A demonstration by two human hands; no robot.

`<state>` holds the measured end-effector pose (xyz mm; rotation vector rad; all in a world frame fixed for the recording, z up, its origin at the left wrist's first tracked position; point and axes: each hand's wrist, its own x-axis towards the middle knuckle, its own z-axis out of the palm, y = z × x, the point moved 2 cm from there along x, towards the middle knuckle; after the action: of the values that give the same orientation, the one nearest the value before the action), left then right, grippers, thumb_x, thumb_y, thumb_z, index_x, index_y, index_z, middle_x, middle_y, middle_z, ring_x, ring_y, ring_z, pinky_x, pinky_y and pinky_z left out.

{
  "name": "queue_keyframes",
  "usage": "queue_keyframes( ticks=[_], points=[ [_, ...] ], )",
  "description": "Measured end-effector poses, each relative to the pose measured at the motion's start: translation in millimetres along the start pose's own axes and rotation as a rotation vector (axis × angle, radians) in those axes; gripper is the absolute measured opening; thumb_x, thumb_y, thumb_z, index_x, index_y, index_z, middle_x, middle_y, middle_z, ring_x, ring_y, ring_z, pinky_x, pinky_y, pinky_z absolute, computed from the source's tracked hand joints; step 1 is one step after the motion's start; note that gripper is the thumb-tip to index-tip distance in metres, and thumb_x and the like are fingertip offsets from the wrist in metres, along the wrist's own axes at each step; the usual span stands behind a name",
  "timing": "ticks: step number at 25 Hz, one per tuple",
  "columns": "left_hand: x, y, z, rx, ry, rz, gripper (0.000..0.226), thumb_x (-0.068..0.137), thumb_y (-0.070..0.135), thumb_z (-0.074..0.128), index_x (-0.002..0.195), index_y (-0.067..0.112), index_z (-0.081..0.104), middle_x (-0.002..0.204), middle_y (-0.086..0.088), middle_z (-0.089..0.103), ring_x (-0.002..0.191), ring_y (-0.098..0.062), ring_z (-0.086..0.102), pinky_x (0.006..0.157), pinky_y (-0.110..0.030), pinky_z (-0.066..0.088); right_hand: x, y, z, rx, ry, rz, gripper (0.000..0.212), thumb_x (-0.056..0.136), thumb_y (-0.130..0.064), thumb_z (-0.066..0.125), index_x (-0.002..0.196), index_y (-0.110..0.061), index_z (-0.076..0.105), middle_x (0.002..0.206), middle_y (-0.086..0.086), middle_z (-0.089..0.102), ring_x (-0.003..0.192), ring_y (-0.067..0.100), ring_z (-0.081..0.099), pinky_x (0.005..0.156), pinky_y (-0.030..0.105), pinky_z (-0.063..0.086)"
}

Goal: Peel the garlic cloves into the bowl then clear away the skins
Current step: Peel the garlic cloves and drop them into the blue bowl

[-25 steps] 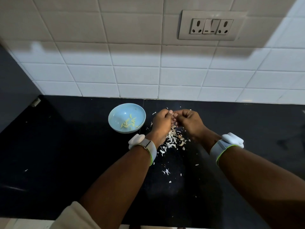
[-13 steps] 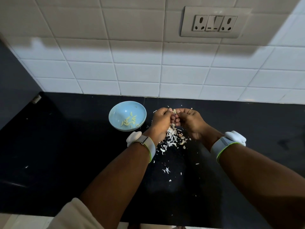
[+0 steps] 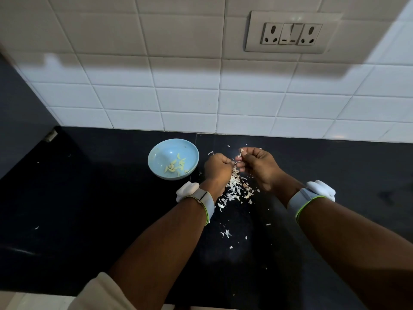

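A light blue bowl (image 3: 156, 153) sits on the black counter, holding several peeled garlic cloves (image 3: 176, 167). Just right of it my left hand (image 3: 218, 168) is curled, its fingertips meeting those of my right hand (image 3: 257, 164). My right hand pinches a small pale garlic piece (image 3: 241, 151) that sticks up at its fingertips. What my left hand holds is hidden inside its fingers. A pile of white garlic skins (image 3: 235, 190) lies on the counter under and between both hands.
The black counter (image 3: 89, 209) runs back to a white tiled wall (image 3: 190, 97) with a socket plate (image 3: 292, 33). Stray skin flakes (image 3: 225, 233) dot the counter toward me. Both wrists wear white bands. A dark panel stands at the left.
My hands have drawn slightly apart, the right one lifting a pale garlic piece up at its fingertips. The bowl and skin pile stay where they were.
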<state>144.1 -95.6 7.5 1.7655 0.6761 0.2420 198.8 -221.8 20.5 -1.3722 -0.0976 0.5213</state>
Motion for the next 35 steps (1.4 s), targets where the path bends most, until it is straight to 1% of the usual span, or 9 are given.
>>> queue_keyframes(
  ticks=[3, 6, 10, 13, 16, 21, 23, 27, 35],
  points=[
    [2, 4, -3, -0.003, 0.063, 0.045, 0.015, 0.091, 0.016, 0.066, 0.078, 0.010, 0.070, 0.085, -0.006, 0.068, 0.073, -0.017, 0.061, 0.067, -0.030, 0.048, -3, 0, -2, -0.045, 0.033, -0.022, 0.010, 0.099, -0.008, 0.065, 0.108, -0.005, 0.068, 0.090, 0.012, 0.074, 0.072, 0.017, 0.068, 0.060, 0.026, 0.056],
    [0, 9, 2, -0.099, -0.119, -0.076, 0.038, 0.105, 0.038, 0.048, 0.081, 0.013, 0.064, 0.077, 0.000, 0.061, 0.068, -0.015, 0.053, 0.062, -0.031, 0.039, -3, 1, -3, -0.091, 0.038, -0.048, 0.009, 0.096, -0.006, 0.069, 0.103, -0.009, 0.074, 0.088, 0.010, 0.071, 0.076, 0.019, 0.061, 0.059, 0.025, 0.050],
    [-8, 12, 5, -0.242, -0.297, -0.226, 0.033, 0.108, 0.039, 0.041, 0.088, 0.019, 0.057, 0.062, 0.008, 0.054, 0.055, -0.010, 0.048, 0.051, -0.022, 0.033, -2, 1, -3, -0.072, -0.002, -0.063, 0.016, 0.098, -0.008, 0.066, 0.111, -0.009, 0.075, 0.092, 0.018, 0.066, 0.077, 0.022, 0.056, 0.059, 0.022, 0.052],
    [-11, 12, 7, -0.299, -0.336, -0.236, 0.033, 0.108, 0.043, 0.040, 0.090, 0.019, 0.056, 0.063, 0.007, 0.049, 0.053, -0.010, 0.048, 0.048, -0.020, 0.032, -4, -1, 1, -0.029, -0.017, -0.051, 0.018, 0.100, -0.009, 0.063, 0.114, -0.004, 0.073, 0.083, 0.012, 0.064, 0.067, 0.017, 0.056, 0.060, 0.025, 0.052],
    [-12, 15, 10, -0.368, -0.306, -0.135, 0.029, 0.110, 0.034, 0.041, 0.090, 0.017, 0.053, 0.068, 0.004, 0.046, 0.055, -0.009, 0.047, 0.045, -0.020, 0.031, -6, -2, 5, 0.015, -0.027, -0.052, 0.023, 0.101, -0.010, 0.063, 0.119, 0.000, 0.071, 0.079, 0.010, 0.064, 0.062, 0.018, 0.058, 0.062, 0.030, 0.052],
    [-8, 19, 8, -0.369, -0.219, -0.006, 0.027, 0.109, 0.022, 0.044, 0.086, 0.015, 0.054, 0.068, 0.003, 0.052, 0.056, -0.005, 0.046, 0.042, -0.013, 0.035, -6, -10, 9, 0.039, 0.019, -0.065, 0.028, 0.100, -0.019, 0.064, 0.110, 0.006, 0.071, 0.079, 0.012, 0.063, 0.063, 0.015, 0.059, 0.055, 0.021, 0.050],
    [-8, 18, 8, -0.360, -0.213, 0.047, 0.028, 0.109, 0.021, 0.045, 0.084, 0.016, 0.055, 0.066, 0.004, 0.051, 0.055, -0.004, 0.045, 0.046, -0.012, 0.037, -6, -12, 11, 0.078, 0.024, -0.055, 0.031, 0.103, -0.017, 0.060, 0.112, 0.011, 0.067, 0.075, 0.012, 0.060, 0.058, 0.013, 0.058, 0.052, 0.021, 0.049],
    [-5, 17, 10, -0.347, -0.178, 0.097, 0.026, 0.108, 0.021, 0.048, 0.084, 0.014, 0.059, 0.066, 0.003, 0.052, 0.056, -0.005, 0.046, 0.058, -0.020, 0.043, -6, -15, 16, 0.107, 0.044, -0.041, 0.022, 0.106, -0.012, 0.053, 0.101, 0.005, 0.066, 0.072, 0.011, 0.055, 0.053, 0.011, 0.054, 0.049, 0.020, 0.049],
    [-2, 15, 7, -0.283, -0.101, 0.165, 0.028, 0.106, 0.021, 0.051, 0.081, 0.013, 0.060, 0.070, 0.003, 0.062, 0.060, -0.005, 0.056, 0.061, -0.025, 0.050, -5, -11, 12, 0.041, 0.023, -0.030, 0.019, 0.101, -0.014, 0.063, 0.099, 0.003, 0.072, 0.075, 0.007, 0.067, 0.067, 0.013, 0.061, 0.067, 0.024, 0.055]
  ],
)
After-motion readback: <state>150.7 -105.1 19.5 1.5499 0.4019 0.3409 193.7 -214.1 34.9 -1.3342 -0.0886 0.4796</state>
